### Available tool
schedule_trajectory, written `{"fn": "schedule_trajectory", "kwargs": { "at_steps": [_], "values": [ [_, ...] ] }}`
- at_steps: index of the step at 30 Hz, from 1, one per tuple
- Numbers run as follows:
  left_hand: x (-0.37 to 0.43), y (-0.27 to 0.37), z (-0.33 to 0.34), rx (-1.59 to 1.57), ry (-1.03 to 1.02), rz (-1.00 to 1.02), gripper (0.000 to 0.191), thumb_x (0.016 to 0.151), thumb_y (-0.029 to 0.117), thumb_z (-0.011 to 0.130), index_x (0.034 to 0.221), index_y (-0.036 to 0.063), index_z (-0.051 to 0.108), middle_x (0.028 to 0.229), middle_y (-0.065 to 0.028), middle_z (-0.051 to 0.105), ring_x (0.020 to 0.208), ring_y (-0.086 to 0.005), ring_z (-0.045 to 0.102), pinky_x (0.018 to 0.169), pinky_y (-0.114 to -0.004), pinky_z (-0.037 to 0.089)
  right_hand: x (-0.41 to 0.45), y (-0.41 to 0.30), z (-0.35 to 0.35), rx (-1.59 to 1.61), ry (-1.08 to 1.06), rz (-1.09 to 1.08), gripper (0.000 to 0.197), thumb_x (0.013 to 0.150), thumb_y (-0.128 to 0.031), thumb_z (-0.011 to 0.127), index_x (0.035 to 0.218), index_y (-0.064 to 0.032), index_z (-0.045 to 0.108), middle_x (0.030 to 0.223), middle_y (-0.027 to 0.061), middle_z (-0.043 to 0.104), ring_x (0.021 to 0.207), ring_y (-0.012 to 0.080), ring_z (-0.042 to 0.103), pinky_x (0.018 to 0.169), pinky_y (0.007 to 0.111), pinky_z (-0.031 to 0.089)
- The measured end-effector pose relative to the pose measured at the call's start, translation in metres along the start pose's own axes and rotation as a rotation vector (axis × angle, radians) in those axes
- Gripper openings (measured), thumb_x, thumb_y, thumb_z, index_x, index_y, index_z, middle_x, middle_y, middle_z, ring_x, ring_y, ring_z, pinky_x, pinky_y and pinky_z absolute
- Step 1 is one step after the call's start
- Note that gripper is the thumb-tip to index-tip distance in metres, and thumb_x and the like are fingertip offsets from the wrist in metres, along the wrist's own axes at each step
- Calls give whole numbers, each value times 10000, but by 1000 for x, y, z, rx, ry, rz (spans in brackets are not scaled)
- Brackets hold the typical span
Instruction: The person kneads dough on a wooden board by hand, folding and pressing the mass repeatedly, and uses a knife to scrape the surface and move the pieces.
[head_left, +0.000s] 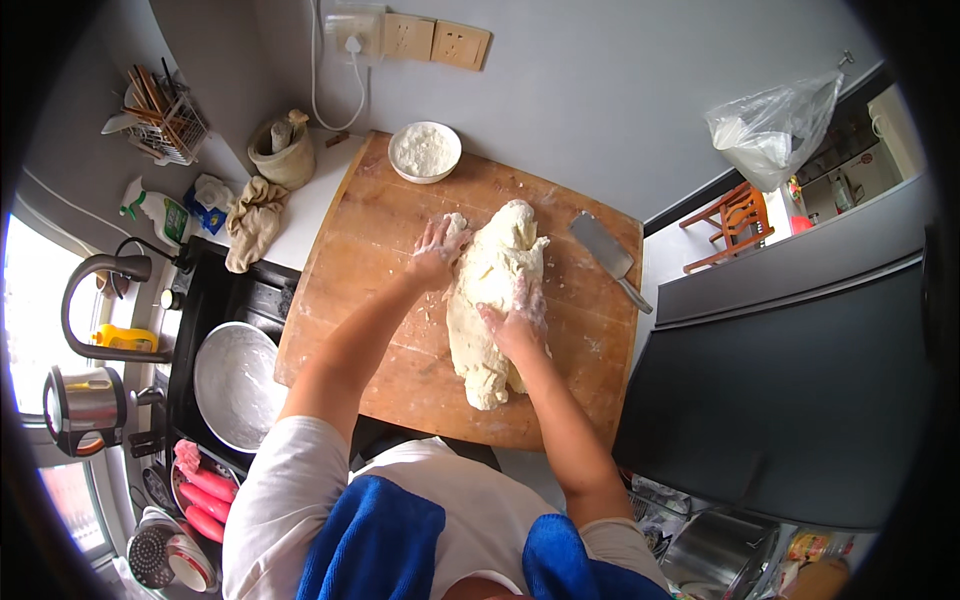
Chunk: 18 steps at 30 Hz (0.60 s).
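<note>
A large, rough-surfaced slab of pale dough (480, 345) lies lengthwise on a floured wooden board (375, 315), its far end folded and lumpy. My right hand (519, 322) grips the dough's right side near the middle, thumb on top and floury fingers over the fold. Against the dough's upper left edge is my left hand (439, 251), its fingers coated in flour. A small white lump shows at its fingertips; whether the hand grips it is unclear. To the right lies a cleaver (602, 244), handle towards me. A white bowl of flour (424, 151) stands at the far edge.
Left of the board, a metal basin (238, 386) sits in the dark sink beneath a curved faucet (75, 300). A stone mortar (283, 157) and a crumpled cloth (255, 221) occupy the back left counter. A dark cabinet-like surface (780, 390) borders the right.
</note>
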<state>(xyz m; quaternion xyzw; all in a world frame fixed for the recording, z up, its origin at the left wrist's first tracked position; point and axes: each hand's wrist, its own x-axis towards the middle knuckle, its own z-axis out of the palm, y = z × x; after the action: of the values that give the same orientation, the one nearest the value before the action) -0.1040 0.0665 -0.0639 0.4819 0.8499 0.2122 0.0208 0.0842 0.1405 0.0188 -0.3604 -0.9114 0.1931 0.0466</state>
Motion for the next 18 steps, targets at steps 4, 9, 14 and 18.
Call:
{"fn": "schedule_trajectory", "kwargs": {
  "at_steps": [4,9,14,18],
  "values": [
    [9,-18,17,-346,14,-23,381,772,99,532,1152,110,553,1261,-161,455,1162,-326,432,963,-348,375,15,34,27,153,150,-34,727,779,-390,615,1340,-44,308,1310,238,383,1195,363,392,976,423,343],
    [11,16,12,-552,358,-482,140,810,65,527,869,34,649,848,-124,653,798,-295,618,753,-340,485,38,85,41,1163,189,120,407,852,-230,587,1196,-63,448,871,37,584,628,111,535,540,230,446],
    [-19,96,-17,-919,272,-340,152,863,42,504,968,-23,592,951,-137,638,882,-231,603,820,-317,485,42,87,19,1217,23,375,345,836,-232,606,1134,-90,506,725,-4,549,568,82,496,478,226,409],
    [-51,129,-20,-65,-116,62,615,853,328,473,1337,-1,282,1400,-217,246,1329,-339,169,1098,-431,105,30,56,7,975,74,128,350,847,-245,565,1142,-59,526,855,62,590,732,128,565,620,264,471]
  ]
}}
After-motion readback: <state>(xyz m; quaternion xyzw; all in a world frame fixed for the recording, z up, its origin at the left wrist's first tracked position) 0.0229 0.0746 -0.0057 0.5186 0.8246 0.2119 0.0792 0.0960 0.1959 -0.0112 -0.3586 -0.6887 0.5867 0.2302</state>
